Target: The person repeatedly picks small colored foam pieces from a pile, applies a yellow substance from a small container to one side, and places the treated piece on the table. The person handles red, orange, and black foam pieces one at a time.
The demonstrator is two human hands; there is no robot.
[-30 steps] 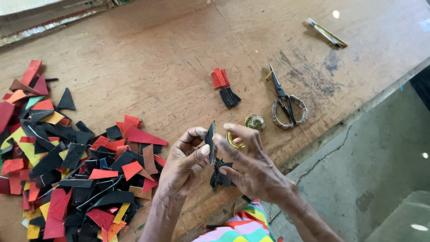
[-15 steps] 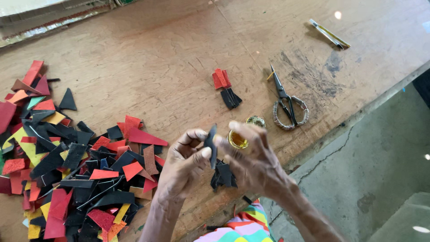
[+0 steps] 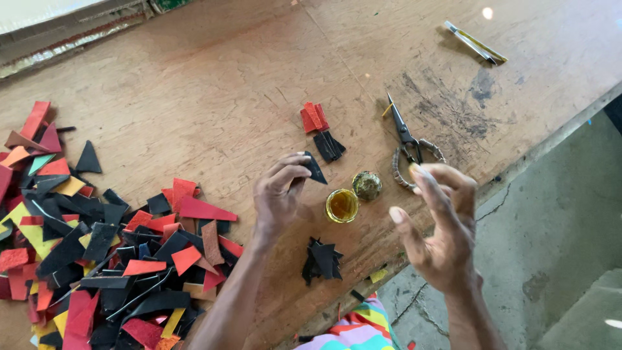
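Change: our hands, together a moment ago, are now apart.
Left hand (image 3: 280,194): pinches the black triangle (image 3: 315,168) alone.
Right hand (image 3: 439,220): open, empty — just right of the glue pot (image 3: 341,205).
Meaning: we judge the piece ready for gluing — pot directly beside it.

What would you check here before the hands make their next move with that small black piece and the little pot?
1. Left hand holds the black triangular piece in its fingertips: ok.
2. Right hand is free, fingers spread, holding nothing: ok.
3. Small open pot of yellowish stuff stands upright between the hands: ok.
4. Its lid lies beside it, off the pot: ok.
5. Scissors lie flat, clear of both hands: ok.
6. Whether the piece is already coated: cannot tell.
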